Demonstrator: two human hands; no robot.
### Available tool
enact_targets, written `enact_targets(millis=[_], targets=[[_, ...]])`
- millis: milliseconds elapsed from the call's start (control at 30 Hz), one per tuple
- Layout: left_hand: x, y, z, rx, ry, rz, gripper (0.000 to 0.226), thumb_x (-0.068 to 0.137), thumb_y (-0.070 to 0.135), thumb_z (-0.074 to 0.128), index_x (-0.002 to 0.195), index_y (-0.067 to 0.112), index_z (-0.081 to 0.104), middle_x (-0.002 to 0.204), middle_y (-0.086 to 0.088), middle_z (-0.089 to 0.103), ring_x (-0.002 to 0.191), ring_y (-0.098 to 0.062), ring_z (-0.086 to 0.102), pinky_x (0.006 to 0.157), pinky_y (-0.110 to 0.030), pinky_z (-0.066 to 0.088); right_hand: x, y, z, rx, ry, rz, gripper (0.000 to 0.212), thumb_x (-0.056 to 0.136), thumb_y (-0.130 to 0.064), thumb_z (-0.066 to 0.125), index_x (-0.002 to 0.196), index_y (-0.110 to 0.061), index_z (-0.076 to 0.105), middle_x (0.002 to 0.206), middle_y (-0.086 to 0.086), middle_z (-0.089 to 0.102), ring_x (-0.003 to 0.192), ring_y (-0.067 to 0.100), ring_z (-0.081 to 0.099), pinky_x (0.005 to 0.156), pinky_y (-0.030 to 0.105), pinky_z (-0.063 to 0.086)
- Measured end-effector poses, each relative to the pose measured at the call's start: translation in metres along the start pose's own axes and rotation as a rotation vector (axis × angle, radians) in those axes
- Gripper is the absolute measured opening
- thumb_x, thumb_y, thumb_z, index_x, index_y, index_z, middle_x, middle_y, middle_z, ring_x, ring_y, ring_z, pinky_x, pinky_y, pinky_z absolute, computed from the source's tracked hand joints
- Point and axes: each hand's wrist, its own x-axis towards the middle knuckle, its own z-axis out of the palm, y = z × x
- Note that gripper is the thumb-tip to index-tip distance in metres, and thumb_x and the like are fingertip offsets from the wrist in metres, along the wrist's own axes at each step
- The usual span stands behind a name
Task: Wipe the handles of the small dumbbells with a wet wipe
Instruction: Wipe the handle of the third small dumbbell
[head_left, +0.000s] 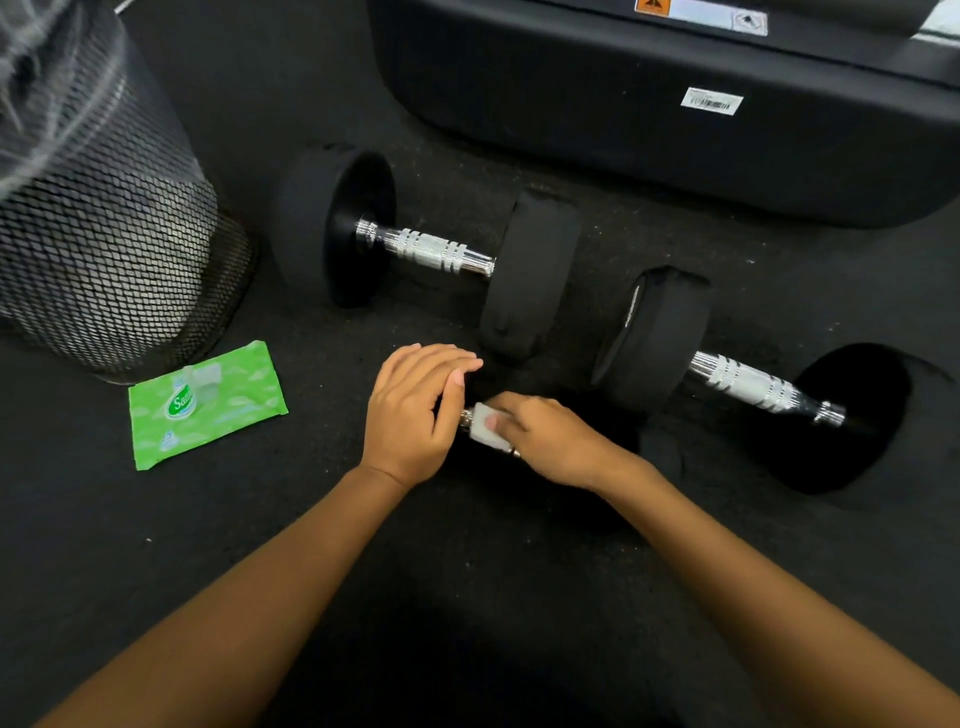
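Observation:
A small dumbbell lies on the dark floor under my hands; only a short piece of its chrome handle (466, 417) shows, and its black ends blend into the floor. My right hand (550, 441) presses a folded white wet wipe (484, 425) around that handle. My left hand (415, 415) lies over the dumbbell's left end with the fingers together, steadying it. Two larger dumbbells with chrome handles lie beyond, one at the centre (431, 252) and one to the right (748, 387); neither is touched.
A green pack of wet wipes (208, 405) lies flat on the floor to the left. Behind it stands a black mesh bin (104, 234) with a liner. A big black machine base (675, 104) fills the far right.

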Motion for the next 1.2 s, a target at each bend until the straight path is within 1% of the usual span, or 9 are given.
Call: enact_targets(millis=[300, 400, 533, 600, 733, 800, 1033, 1133, 1200], targets=[[0.0, 0.0, 0.0, -0.008, 0.003, 0.004, 0.034, 0.095, 0.019, 0.038, 0.104, 0.012, 0.069, 0.106, 0.0, 0.069, 0.109, -0.01, 0.056, 0.102, -0.037, 0.037, 0.014, -0.012, 0.002, -0.015, -0.059, 0.046, 0.036, 0.101, -0.035, 0.031, 0.107, -0.011, 0.056, 0.104, 0.009, 0.06, 0.095, 0.025, 0.058, 0.078, 0.035, 0.044], [0.0, -0.001, -0.001, -0.008, -0.004, -0.001, 0.034, 0.095, 0.019, 0.038, 0.105, 0.012, 0.069, 0.106, 0.0, 0.069, 0.109, -0.011, 0.056, 0.102, -0.036, 0.036, -0.002, -0.009, 0.007, -0.041, 0.054, -0.037, 0.027, 0.099, -0.03, 0.04, 0.115, -0.013, 0.053, 0.112, 0.006, 0.057, 0.105, 0.022, 0.054, 0.084, 0.034, 0.043], [0.0, 0.0, 0.0, -0.008, -0.003, -0.008, 0.033, 0.094, 0.019, 0.038, 0.104, 0.012, 0.069, 0.106, 0.001, 0.069, 0.108, -0.011, 0.057, 0.102, -0.038, 0.036, -0.022, 0.005, 0.011, -0.285, 0.274, -0.187, 0.038, 0.092, -0.028, 0.054, 0.127, -0.016, 0.046, 0.124, 0.001, 0.052, 0.115, 0.017, 0.044, 0.093, 0.022, 0.03], [0.0, 0.0, 0.0, -0.011, 0.001, -0.009, 0.033, 0.094, 0.019, 0.038, 0.104, 0.012, 0.069, 0.106, 0.001, 0.069, 0.108, -0.012, 0.057, 0.102, -0.038, 0.037, -0.02, 0.004, 0.017, -0.349, 0.369, -0.221, 0.035, 0.087, -0.023, 0.06, 0.119, -0.013, 0.051, 0.116, 0.004, 0.055, 0.109, 0.02, 0.048, 0.091, 0.023, 0.031], [0.001, 0.0, -0.001, -0.02, -0.005, -0.006, 0.033, 0.094, 0.018, 0.038, 0.104, 0.012, 0.069, 0.106, 0.0, 0.069, 0.109, -0.012, 0.057, 0.102, -0.039, 0.037, -0.002, -0.011, 0.035, -0.411, 0.55, -0.278, 0.031, 0.063, -0.012, 0.076, 0.087, -0.005, 0.058, 0.082, 0.009, 0.06, 0.075, 0.025, 0.057, 0.075, 0.029, 0.04], [0.001, 0.001, -0.001, -0.02, -0.014, -0.005, 0.033, 0.094, 0.018, 0.038, 0.105, 0.012, 0.069, 0.107, 0.0, 0.068, 0.109, -0.012, 0.057, 0.102, -0.04, 0.037, 0.002, -0.014, 0.04, -0.424, 0.571, -0.289, 0.032, 0.061, -0.011, 0.078, 0.086, -0.006, 0.058, 0.08, 0.007, 0.058, 0.072, 0.023, 0.055, 0.073, 0.031, 0.046], [0.0, -0.001, 0.0, -0.012, -0.009, -0.013, 0.032, 0.094, 0.019, 0.038, 0.105, 0.013, 0.069, 0.107, 0.002, 0.068, 0.11, -0.01, 0.056, 0.103, -0.038, 0.036, -0.014, 0.013, 0.044, -0.585, 0.601, -0.404, 0.024, 0.074, -0.006, 0.062, 0.096, -0.007, 0.052, 0.097, 0.009, 0.06, 0.086, 0.023, 0.056, 0.099, 0.034, 0.041], [0.0, -0.001, 0.0, -0.018, -0.005, -0.013, 0.033, 0.095, 0.019, 0.038, 0.105, 0.013, 0.069, 0.107, 0.002, 0.068, 0.11, -0.01, 0.056, 0.103, -0.037, 0.036, -0.009, 0.001, 0.044, -0.522, 0.619, -0.399, 0.016, 0.085, -0.009, 0.04, 0.086, -0.008, 0.056, 0.088, 0.009, 0.058, 0.079, 0.023, 0.054, 0.093, 0.036, 0.045], [0.0, -0.001, 0.0, -0.015, -0.006, -0.012, 0.033, 0.095, 0.019, 0.038, 0.105, 0.013, 0.069, 0.107, 0.002, 0.068, 0.11, -0.01, 0.056, 0.103, -0.037, 0.036, -0.004, -0.006, 0.045, -0.481, 0.592, -0.377, 0.011, 0.085, -0.01, 0.044, 0.083, -0.008, 0.054, 0.082, 0.007, 0.055, 0.075, 0.022, 0.051, 0.084, 0.034, 0.047]])
